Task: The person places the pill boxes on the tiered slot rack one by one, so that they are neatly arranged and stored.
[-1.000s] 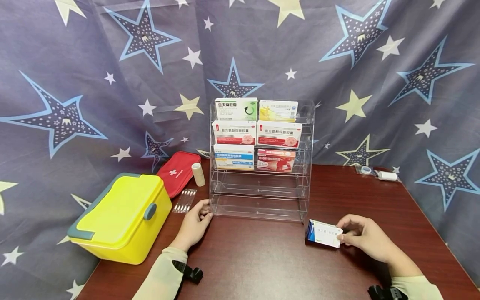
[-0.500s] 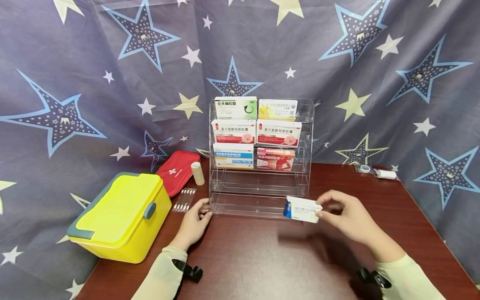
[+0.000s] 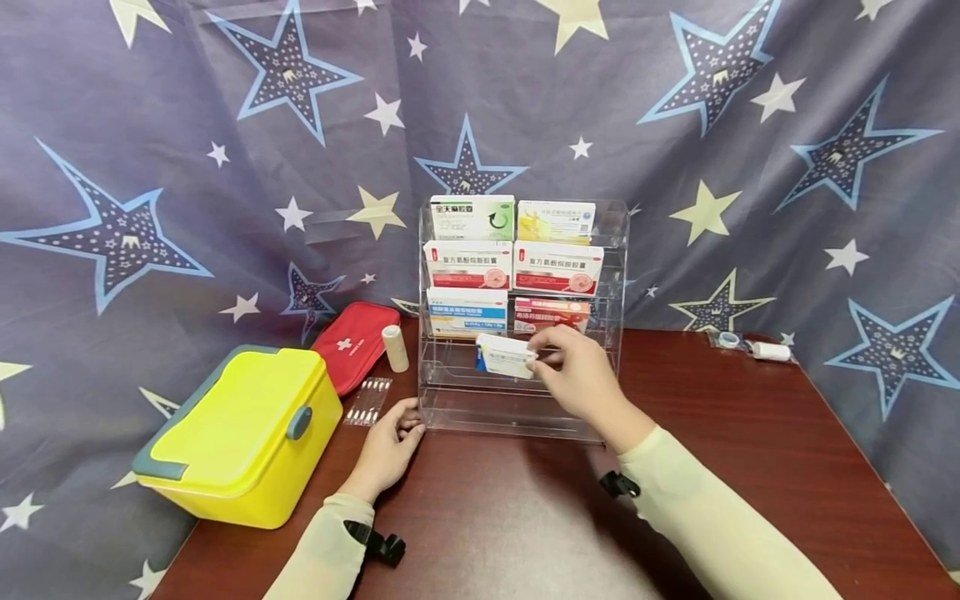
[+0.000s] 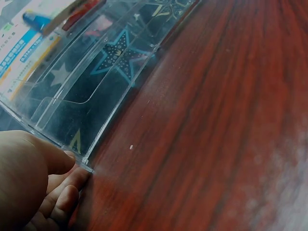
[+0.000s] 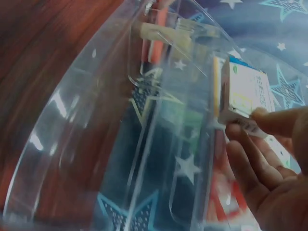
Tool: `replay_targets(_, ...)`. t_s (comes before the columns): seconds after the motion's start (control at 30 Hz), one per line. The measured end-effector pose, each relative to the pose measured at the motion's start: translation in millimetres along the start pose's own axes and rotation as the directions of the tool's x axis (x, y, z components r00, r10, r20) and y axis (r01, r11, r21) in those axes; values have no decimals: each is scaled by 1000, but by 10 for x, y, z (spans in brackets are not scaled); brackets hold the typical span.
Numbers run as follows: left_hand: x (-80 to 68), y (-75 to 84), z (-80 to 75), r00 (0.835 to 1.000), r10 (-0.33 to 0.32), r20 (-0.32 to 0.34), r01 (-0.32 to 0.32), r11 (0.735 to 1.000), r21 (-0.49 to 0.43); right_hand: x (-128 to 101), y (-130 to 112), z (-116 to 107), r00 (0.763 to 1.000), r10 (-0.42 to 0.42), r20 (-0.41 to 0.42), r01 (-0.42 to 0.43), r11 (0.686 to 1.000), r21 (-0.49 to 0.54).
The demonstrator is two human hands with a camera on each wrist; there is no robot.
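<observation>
My right hand (image 3: 581, 375) pinches a small white and blue medicine box (image 3: 504, 357) by its right end, thumb on one side and fingers on the other. The box hangs before the fourth tier of a clear acrylic display rack (image 3: 517, 417). In the right wrist view the same medicine box (image 5: 245, 89) is tilted, over the transparent shelves. My left hand (image 3: 387, 450) grips the rack's lower left corner. Seen from the left wrist, the thumb and fingers of the left hand (image 4: 38, 178) lie on either side of that corner.
Several medicine boxes fill the upper three tiers, such as a green and white box (image 3: 472, 218). Left of the rack are a yellow case (image 3: 240, 433), a red first-aid pouch (image 3: 356, 346), a beige bandage roll (image 3: 395, 348) and a swab packet (image 3: 369, 402). Rolls (image 3: 770, 351) lie far right.
My right hand has lifted the medicine box off the table and carried it left and up to the front of the rack. The left hand stays at the rack's corner.
</observation>
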State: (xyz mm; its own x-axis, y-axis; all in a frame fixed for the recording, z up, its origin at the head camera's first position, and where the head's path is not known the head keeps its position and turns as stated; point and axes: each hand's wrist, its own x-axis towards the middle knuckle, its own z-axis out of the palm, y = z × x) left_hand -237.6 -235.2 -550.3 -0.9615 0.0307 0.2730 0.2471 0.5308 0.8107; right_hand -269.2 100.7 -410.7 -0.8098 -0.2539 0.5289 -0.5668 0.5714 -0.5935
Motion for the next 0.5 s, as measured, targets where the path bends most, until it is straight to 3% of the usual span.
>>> replay_targets(0.3,-10,-8,0,1000,-13,10,13,1000,10,110,-30,459,995,-97,-21,92,983,-161)
replay_targets(0.5,-18,2,-10,1000,-15,1,15,1000,-1,136,-14,661,995,-98,3,98,989,-114)
